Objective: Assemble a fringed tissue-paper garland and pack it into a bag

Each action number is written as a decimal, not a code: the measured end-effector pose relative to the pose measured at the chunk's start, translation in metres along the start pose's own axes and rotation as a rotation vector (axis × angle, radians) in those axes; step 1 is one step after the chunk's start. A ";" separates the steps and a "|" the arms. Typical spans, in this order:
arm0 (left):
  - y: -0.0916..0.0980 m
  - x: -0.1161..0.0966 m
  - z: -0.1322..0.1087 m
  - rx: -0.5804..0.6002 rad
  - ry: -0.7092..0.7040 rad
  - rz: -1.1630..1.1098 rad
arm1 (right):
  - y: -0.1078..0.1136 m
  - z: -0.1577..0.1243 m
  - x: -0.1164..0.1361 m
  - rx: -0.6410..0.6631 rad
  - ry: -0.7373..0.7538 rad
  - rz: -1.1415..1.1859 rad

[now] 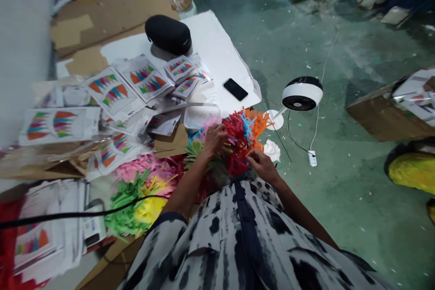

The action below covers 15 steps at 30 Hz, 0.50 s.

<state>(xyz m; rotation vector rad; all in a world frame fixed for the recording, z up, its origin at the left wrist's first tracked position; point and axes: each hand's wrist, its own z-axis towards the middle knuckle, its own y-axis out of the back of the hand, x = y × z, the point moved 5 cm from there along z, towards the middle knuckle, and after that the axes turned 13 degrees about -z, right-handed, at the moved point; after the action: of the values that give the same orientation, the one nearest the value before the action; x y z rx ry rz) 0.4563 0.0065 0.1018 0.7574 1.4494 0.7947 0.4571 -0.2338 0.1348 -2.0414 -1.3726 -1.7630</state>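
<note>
Red-heavy fringe bundle (243, 133) at near-right corner of table (217, 45), orange and blue strips on its far-right side. Held between both hands.

On its left flank: left hand (215, 138), knuckles up, fingers bent down into the strips. Clamped or only pressing, cannot tell; fingertips buried.

At its near edge: right hand (260, 163), thumb and fingers closed to a pinch on red strips.

So bundle far-left of right hand, right of left hand. Both touching, neither nearer. Strips fanning up and out toward far right, away from body; no single long axis readable.

Around it:
- clear box (202, 117) just far-left of left hand; touching or not, unclear
- phone (235, 89) farther off, apart
- green fringe (127, 204) and pink fringe (142, 167) loose at near left, beside left forearm
- white wad (272, 150) just beside right hand, far-right of it
- fan (302, 94) on floor beyond, well apart
</note>
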 end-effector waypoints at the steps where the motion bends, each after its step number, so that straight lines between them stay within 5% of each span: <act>1: 0.011 0.002 -0.002 -0.049 -0.013 -0.082 | 0.001 0.000 -0.001 -0.002 -0.004 0.005; 6: 0.076 0.029 -0.011 -0.502 0.056 -0.795 | 0.000 0.003 -0.001 0.003 -0.004 0.014; 9: 0.100 0.035 -0.011 -0.670 0.107 -0.960 | -0.002 0.004 0.002 0.010 0.012 0.022; 12: 0.110 0.017 -0.010 -0.742 0.077 -0.937 | 0.003 0.006 0.009 -0.028 0.035 0.009; 15: 0.094 -0.017 -0.008 -0.629 0.071 -0.934 | 0.017 0.010 0.022 -0.120 0.076 0.026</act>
<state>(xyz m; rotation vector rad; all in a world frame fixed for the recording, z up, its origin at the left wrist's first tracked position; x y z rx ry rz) 0.4479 0.0433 0.1902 -0.4272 1.3004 0.4763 0.4742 -0.2254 0.1573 -2.0165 -1.2427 -1.9346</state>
